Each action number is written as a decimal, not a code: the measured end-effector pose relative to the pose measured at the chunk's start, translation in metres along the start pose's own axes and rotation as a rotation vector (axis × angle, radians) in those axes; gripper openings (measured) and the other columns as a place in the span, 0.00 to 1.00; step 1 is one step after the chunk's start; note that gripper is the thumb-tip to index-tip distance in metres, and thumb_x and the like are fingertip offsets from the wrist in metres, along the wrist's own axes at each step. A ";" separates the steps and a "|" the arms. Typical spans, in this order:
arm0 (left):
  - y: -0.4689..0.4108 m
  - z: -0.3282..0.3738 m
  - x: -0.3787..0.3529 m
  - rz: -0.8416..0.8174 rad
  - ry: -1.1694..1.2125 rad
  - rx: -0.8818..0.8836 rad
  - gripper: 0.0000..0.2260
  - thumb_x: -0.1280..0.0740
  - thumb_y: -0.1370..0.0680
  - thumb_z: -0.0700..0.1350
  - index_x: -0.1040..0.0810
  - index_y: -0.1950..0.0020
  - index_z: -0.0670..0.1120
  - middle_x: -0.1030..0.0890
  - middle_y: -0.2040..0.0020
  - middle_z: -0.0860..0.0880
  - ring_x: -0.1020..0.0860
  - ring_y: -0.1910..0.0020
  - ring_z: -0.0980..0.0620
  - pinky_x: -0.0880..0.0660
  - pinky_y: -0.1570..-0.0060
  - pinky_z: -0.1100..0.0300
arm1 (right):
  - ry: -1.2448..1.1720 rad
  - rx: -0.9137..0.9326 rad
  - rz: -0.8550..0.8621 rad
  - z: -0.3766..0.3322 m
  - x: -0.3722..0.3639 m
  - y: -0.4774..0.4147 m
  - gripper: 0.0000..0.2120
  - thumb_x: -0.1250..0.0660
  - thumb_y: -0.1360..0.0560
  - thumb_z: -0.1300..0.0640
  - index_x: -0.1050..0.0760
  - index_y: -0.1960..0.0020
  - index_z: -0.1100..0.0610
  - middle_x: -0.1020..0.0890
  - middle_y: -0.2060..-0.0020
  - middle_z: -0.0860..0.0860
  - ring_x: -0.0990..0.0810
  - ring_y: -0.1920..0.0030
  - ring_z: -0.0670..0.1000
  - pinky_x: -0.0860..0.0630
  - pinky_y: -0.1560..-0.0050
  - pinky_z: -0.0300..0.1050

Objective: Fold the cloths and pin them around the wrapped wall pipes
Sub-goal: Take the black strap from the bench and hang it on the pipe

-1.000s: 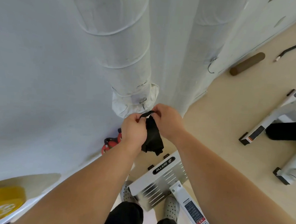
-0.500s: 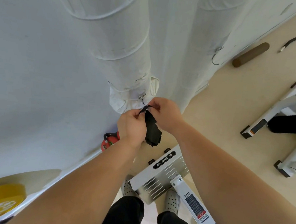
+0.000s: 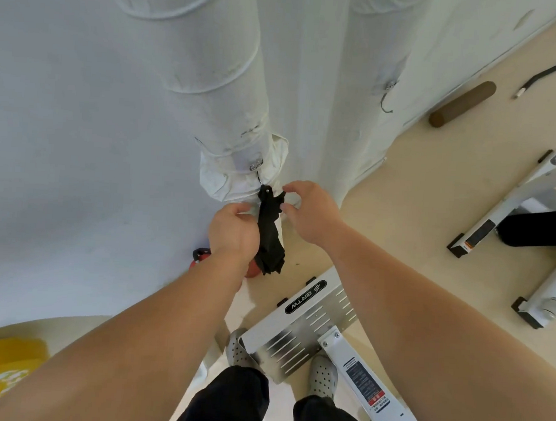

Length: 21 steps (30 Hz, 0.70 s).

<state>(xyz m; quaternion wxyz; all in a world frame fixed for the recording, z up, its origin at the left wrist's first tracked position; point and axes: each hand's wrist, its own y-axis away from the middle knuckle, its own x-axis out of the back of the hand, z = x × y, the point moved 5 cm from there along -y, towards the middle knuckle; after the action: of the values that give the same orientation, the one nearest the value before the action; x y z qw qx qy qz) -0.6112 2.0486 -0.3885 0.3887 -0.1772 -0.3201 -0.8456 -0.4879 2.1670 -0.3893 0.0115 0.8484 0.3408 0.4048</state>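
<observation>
The right hand (image 3: 306, 208) had released the black cloth (image 3: 270, 232), fingers spread, while the left hand (image 3: 233, 230) pinched it below the pipe clip (image 3: 256, 166), suggesting attachment.

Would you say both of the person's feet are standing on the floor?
No, the shoes rest under the step ladder's metal platform, on a rung clear of the floor.

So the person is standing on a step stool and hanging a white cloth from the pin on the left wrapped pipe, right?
Not quite: the cloth is black, not white. The head view shows it hanging from the pin on the left wrapped pipe, the left hand beside it and the right hand near its top. The person does stand on a step stool.
</observation>
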 end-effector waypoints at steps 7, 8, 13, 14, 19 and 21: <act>0.053 0.003 0.043 -0.014 0.090 -0.033 0.08 0.33 0.25 0.43 0.20 0.49 0.56 0.16 0.53 0.50 0.16 0.55 0.47 0.18 0.48 0.48 | -0.011 0.033 0.000 -0.009 0.025 0.057 0.14 0.35 0.20 0.51 0.23 0.35 0.48 0.27 0.33 0.49 0.26 0.35 0.53 0.34 0.42 0.42; 0.061 0.006 0.049 -0.022 0.104 -0.062 0.07 0.32 0.24 0.44 0.20 0.49 0.55 0.16 0.54 0.50 0.16 0.55 0.47 0.18 0.48 0.48 | -0.006 0.043 0.009 -0.012 0.028 0.068 0.14 0.34 0.20 0.50 0.23 0.36 0.48 0.26 0.34 0.49 0.25 0.35 0.52 0.33 0.42 0.42; 0.107 0.017 0.063 -0.178 0.092 -0.255 0.07 0.31 0.21 0.47 0.20 0.43 0.53 0.17 0.54 0.49 0.16 0.53 0.47 0.20 0.50 0.49 | -0.045 0.033 0.105 -0.017 0.043 0.136 0.13 0.32 0.22 0.49 0.22 0.38 0.49 0.24 0.37 0.48 0.23 0.40 0.50 0.27 0.40 0.46; 0.115 0.017 0.063 -0.222 0.079 -0.292 0.08 0.32 0.21 0.47 0.20 0.43 0.53 0.17 0.55 0.50 0.16 0.53 0.48 0.20 0.50 0.49 | -0.050 0.016 0.128 -0.014 0.045 0.150 0.12 0.32 0.22 0.49 0.21 0.39 0.48 0.23 0.38 0.48 0.22 0.42 0.49 0.27 0.42 0.45; 0.152 0.000 0.056 -0.409 -0.003 -0.437 0.09 0.30 0.22 0.47 0.20 0.42 0.52 0.18 0.54 0.50 0.17 0.52 0.47 0.21 0.52 0.54 | -0.066 -0.146 0.282 0.007 0.032 0.233 0.13 0.32 0.23 0.47 0.21 0.39 0.48 0.24 0.39 0.47 0.22 0.43 0.48 0.26 0.43 0.46; 0.168 -0.016 0.050 -0.491 -0.058 -0.482 0.09 0.30 0.22 0.48 0.21 0.42 0.52 0.17 0.54 0.51 0.18 0.53 0.50 0.22 0.54 0.58 | -0.071 -0.225 0.312 0.018 0.014 0.271 0.13 0.32 0.22 0.48 0.22 0.38 0.48 0.25 0.39 0.46 0.23 0.43 0.47 0.28 0.46 0.44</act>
<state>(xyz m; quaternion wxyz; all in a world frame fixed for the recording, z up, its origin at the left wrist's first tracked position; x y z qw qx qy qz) -0.5137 1.9275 -0.3051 0.1114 -0.2056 -0.1551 -0.9598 -0.3146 1.9722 -0.3117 0.0551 0.8980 0.1571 0.4072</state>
